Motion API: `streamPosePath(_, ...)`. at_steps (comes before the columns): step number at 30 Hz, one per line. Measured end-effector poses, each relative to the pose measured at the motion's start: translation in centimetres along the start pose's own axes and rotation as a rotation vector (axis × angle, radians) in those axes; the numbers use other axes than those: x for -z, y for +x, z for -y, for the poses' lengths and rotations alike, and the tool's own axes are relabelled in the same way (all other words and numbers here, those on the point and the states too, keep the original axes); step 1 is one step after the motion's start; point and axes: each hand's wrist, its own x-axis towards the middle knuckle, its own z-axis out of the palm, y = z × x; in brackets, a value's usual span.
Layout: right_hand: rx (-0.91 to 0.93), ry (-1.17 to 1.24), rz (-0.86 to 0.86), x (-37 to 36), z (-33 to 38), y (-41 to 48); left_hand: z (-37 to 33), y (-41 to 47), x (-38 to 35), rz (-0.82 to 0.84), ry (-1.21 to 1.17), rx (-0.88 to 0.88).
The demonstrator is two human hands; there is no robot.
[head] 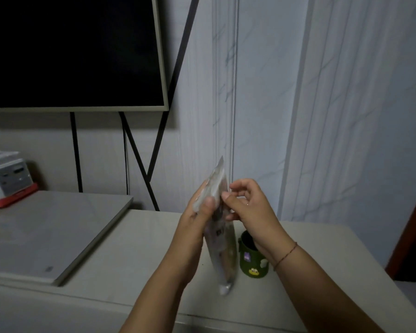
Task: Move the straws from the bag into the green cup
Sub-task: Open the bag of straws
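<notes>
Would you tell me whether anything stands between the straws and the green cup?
Yes: the straws sit inside the plastic bag, which the left hand grips and the right hand pinches. The right wrist also hangs over the green cup.

One head-worn wide-angle view, we look forward and down over the table [135,248], close to our left hand [197,212] and right hand [247,207], facing the wall [262,92] and dark screen [70,49].

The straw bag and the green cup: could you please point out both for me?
straw bag [222,255], head view, lower half of its clear body.
green cup [253,261], head view, front wall between the stickers.
</notes>
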Motion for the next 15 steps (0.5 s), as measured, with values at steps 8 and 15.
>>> streamPosePath(8, -0.121, 0.047, 0.084, 0.1, 0.4, 0.2, -0.5, 0.5, -1.2, -0.126, -0.331, 0.152)
streamPosePath(15, -0.269, -0.003, 0.149, 0.8, 2.0, 0.8, -1.4, 1.1, -2.3, -0.244, -0.196, 0.176)
